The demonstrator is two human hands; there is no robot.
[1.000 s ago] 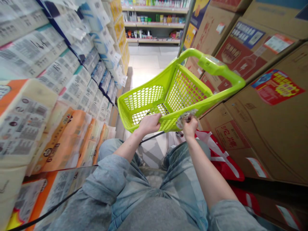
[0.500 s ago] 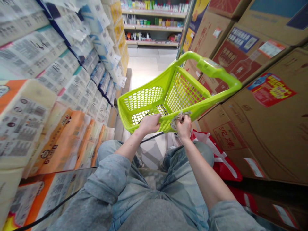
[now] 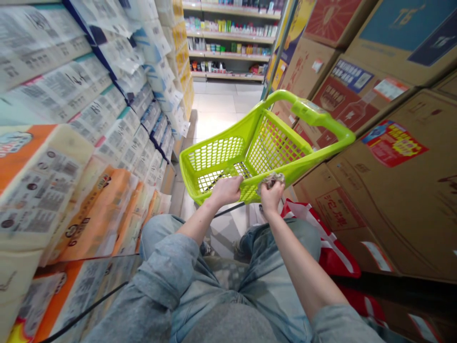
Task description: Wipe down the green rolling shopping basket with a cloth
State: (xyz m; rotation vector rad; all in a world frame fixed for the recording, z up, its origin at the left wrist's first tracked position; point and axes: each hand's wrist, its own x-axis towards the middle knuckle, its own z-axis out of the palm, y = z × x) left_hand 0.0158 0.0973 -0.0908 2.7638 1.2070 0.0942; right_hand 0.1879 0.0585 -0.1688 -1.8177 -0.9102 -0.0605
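Observation:
A lime-green plastic shopping cart (image 3: 214,151) with mesh sides stands in front of my knees, its handle off to the right. My left hand (image 3: 227,190) is wrapped over the cart's near rim. Bunched in my right hand (image 3: 272,196) is a crumpled greyish cloth (image 3: 266,182), pressed against the outside of the cart's near side. The right fingertips are partly hidden by the folds of the cloth. Nothing shows in the basket apart from its mesh floor.
Wrapped paper packs (image 3: 82,214) are stacked along the left. Cardboard cartons (image 3: 378,205) rise on the right, with a red and white bag (image 3: 337,252) beside my right leg. Shelves of bottles (image 3: 232,35) stand at the aisle's far end.
The view has tilted up slightly, so everything sits a little lower. My left hand still grips the rim, and the cloth in my right hand stays at nearly the same spot on the cart.

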